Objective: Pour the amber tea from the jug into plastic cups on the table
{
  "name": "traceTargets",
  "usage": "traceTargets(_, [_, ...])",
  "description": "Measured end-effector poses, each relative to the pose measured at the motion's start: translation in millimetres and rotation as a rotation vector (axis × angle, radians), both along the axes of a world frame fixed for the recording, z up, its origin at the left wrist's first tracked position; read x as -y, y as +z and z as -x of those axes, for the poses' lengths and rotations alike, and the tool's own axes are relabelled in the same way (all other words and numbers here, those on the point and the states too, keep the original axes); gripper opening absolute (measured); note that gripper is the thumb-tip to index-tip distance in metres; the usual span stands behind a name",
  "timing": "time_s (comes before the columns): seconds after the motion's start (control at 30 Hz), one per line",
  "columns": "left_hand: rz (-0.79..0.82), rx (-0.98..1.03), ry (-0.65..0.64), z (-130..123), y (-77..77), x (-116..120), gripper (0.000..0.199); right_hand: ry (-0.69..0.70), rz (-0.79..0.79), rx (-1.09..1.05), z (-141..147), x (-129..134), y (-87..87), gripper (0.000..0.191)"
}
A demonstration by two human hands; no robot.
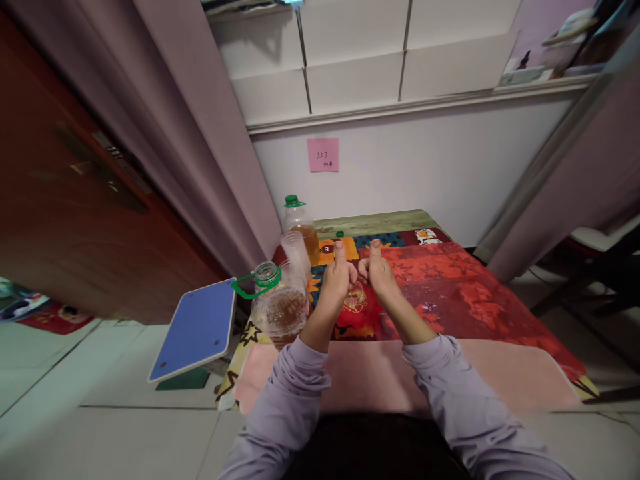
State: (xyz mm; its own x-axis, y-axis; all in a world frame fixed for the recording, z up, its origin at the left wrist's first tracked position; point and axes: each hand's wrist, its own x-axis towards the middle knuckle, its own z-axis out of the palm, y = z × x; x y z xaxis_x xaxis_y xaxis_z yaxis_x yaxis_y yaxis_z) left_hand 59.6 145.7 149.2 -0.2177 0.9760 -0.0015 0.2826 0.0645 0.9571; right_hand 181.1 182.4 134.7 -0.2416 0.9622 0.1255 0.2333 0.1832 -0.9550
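Observation:
Both my hands are raised over the patterned tablecloth, side by side and close together, thumbs up and the other fingers curled in. My left hand [339, 273] holds nothing that shows. My right hand [377, 269] is likewise closed with nothing visible in it. Left of my left hand stands an uncapped bottle [281, 311] of brown liquid with a green handle ring. Behind it are stacked clear plastic cups [295, 251] and a second bottle [306, 239] with a green cap. A loose green cap [340, 234] lies near the table's back edge.
A pink mat [365, 377] runs along the front of the table, and a red cloth [450, 287] covers its right side. A blue board [197, 327] is at the left. The wall bears a pink note [323, 155].

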Motion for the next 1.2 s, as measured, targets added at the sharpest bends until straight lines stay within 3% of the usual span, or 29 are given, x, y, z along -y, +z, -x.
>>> traceTargets(0.37, [-0.030,-0.007,-0.016,-2,7.1,4,0.097,-0.036,0.014,-0.026,-1,9,8.1,0.095])
traceTargets(0.5, [-0.099,-0.107,-0.082,-6,2.7,28,0.088,-0.007,-0.029,-0.070,-7,20,0.3,0.092])
traceTargets(0.57, [-0.142,-0.168,-0.138,-6,-14.9,57,0.074,0.014,-0.061,-0.087,-16,35,-17.9,0.088])
traceTargets(0.63, [-0.158,-0.253,-0.211,-1,-46.1,95,0.060,0.022,-0.057,-0.069,-28,56,-48.8,0.083])
traceTargets(0.67, [-0.253,-0.411,-0.257,4,-65.2,115,0.050,0.036,-0.032,-0.051,-36,69,-68.1,0.082])
traceTargets(0.73, [-0.523,-0.772,-0.194,16,-104.5,155,0.035,0.049,-0.036,0.031,-50,94,-109.5,0.076])
traceTargets(0.8, [-0.589,-0.863,-0.140,30,-136.6,186,0.031,0.057,-0.104,0.186,-62,119,-146.6,0.070])
traceTargets(0.87, [-0.643,-0.925,-0.074,41,-156.7,205,0.034,0.114,-0.287,0.334,-68,138,-171.7,0.061])
traceTargets(1.0, [-0.688,-1.019,0.012,49,-170.2,211,0.035,0.172,-0.519,0.536,-67,150,-185.1,0.049])
traceTargets(1.2, [-0.716,-1.084,-0.004,50,-174.3,206,0.035,0.176,-0.500,0.590,-64,142,-180.3,0.055])
